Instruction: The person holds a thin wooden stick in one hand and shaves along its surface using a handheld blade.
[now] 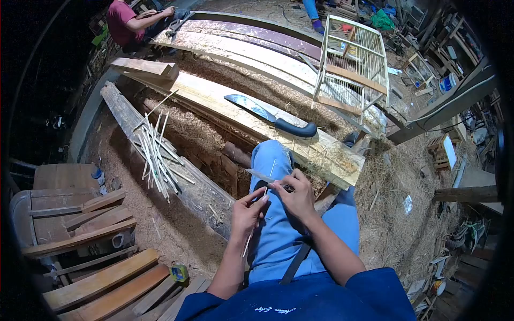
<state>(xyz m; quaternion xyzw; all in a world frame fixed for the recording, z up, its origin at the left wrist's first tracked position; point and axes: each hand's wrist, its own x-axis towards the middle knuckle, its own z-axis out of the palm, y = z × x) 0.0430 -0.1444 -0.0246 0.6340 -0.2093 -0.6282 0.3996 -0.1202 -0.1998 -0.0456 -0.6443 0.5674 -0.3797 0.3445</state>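
Over my lap, my left hand [248,214] pinches a thin bamboo stick [247,245], which runs down past the wrist and up between both hands. Close beside it, my right hand [296,197] is closed on a knife whose thin pale blade [259,175] points left across the stick. The fingers hide most of its grip. A dark strip [296,263] lies under my right forearm; I cannot tell whether it belongs to the knife. Beyond my knee, a large knife with a black handle [296,127] rests on a plank [203,93]. Left, a bundle of thin sticks [155,152] lies on a weathered beam [120,109].
A slatted wooden cage [353,69] stands at the back right near long boards [241,40]. Another person [126,24] sits at the far left end. Curved wood pieces [101,273] and a wooden chair [59,200] are lower left. Shavings cover the ground.
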